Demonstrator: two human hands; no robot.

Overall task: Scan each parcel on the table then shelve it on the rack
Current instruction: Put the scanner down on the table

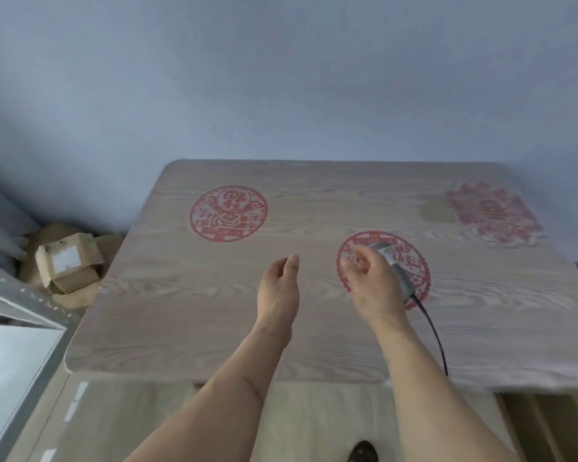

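Note:
A grey handheld scanner (399, 273) lies on the wooden table (187, 315), on top of a round red paper-cut (417, 261). Its black cable (437, 340) runs off the table's front edge. My right hand (371, 281) is just left of the scanner and partly over it, with fingers loosely curled and nothing pinched in them. My left hand (279, 288) hovers over the middle of the table, fingers relaxed, holding nothing. A cardboard parcel (68, 260) with a white label lies on the floor beyond the table's left corner, among other cardboard.
Part of a grey metal rack (24, 311) shows at the left edge. Two more red paper-cuts (228, 213) (493, 213) lie flat on the table top. A blue-grey wall stands behind the table. My shoe (362, 451) shows on the wooden floor below.

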